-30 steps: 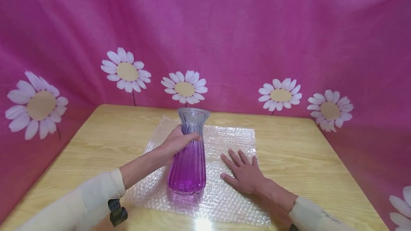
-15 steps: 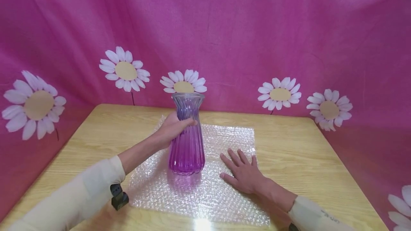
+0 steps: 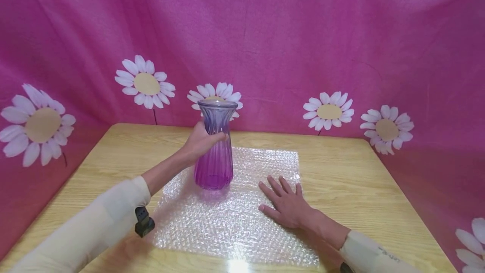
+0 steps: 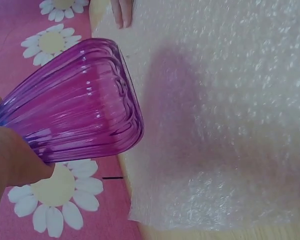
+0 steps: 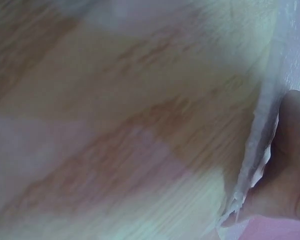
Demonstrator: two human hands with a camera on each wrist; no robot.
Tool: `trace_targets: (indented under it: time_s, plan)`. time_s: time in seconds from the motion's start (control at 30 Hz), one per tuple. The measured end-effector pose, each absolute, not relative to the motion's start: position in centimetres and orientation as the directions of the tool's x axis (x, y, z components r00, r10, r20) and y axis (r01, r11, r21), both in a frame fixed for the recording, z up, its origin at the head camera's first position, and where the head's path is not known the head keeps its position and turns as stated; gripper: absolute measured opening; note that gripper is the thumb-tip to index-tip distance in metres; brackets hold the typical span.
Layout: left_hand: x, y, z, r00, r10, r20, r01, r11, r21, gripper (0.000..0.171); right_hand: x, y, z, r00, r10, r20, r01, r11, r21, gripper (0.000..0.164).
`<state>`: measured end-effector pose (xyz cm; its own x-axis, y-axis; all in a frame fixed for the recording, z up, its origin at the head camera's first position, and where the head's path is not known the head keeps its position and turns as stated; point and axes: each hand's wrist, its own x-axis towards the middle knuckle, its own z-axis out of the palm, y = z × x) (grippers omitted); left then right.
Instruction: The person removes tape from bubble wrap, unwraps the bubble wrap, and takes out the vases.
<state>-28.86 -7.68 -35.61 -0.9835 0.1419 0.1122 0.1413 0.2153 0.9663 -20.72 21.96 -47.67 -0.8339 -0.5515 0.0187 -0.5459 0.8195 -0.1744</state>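
Observation:
A ribbed glass vase (image 3: 214,161), purple at the base and fading to a bluish clear rim, stands upright in my left hand (image 3: 198,142). That hand grips it round the narrow neck, thumb across the front. In the left wrist view the vase's base (image 4: 125,100) shows apart from the sheet, with a purple shadow cast below. Bubble wrap (image 3: 227,222) lies flat on the table under the vase. My right hand (image 3: 288,205) rests palm down with spread fingers on its right side; the right wrist view shows part of this hand (image 5: 290,165) at the wrap's edge.
The wooden table (image 3: 352,188) extends on all sides of the wrap. Behind it and along both sides hangs a pink curtain (image 3: 273,45) printed with white daisies. A black strap device (image 3: 144,222) hangs under the left sleeve.
My left hand has carried the vase upward and away in the head view, slightly to the left, bringing its rim in front of a daisy. The right hand stays in place.

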Motion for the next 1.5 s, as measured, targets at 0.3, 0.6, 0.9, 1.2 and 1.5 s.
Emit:
trace_targets:
  time_s: [0.3,0.6,0.9,1.2,1.5]
  plan:
    - [-30.4,-7.6,-35.6,-0.977,0.136,0.161,0.191,0.248,0.950,0.074,-20.5,21.8,-47.1,-0.834,-0.551,-0.007,-0.543,0.824,-0.160,0.067]
    - [-31.0,-7.6,-35.8,-0.982,0.105,0.159,0.181,0.247,0.952,0.072,-20.6,21.7,-47.1,-0.836,-0.548,-0.022,-0.535,0.825,-0.182,0.068]
    - [-32.0,-7.6,-35.8,-0.990,-0.023,0.138,0.129,0.226,0.965,0.070,-20.9,21.4,-46.9,-0.821,-0.570,-0.039,-0.555,0.812,-0.179,0.069]
    - [-33.3,-7.4,-36.1,-0.983,-0.074,0.170,0.145,0.268,0.953,0.083,-20.9,21.4,-46.6,-0.816,-0.575,-0.052,-0.559,0.809,-0.178,0.069]
    - [-34.8,-6.8,-36.3,-0.982,-0.043,0.185,0.167,0.272,0.948,0.088,-20.7,22.0,-46.6,-0.824,-0.565,-0.043,-0.548,0.814,-0.193,0.069]
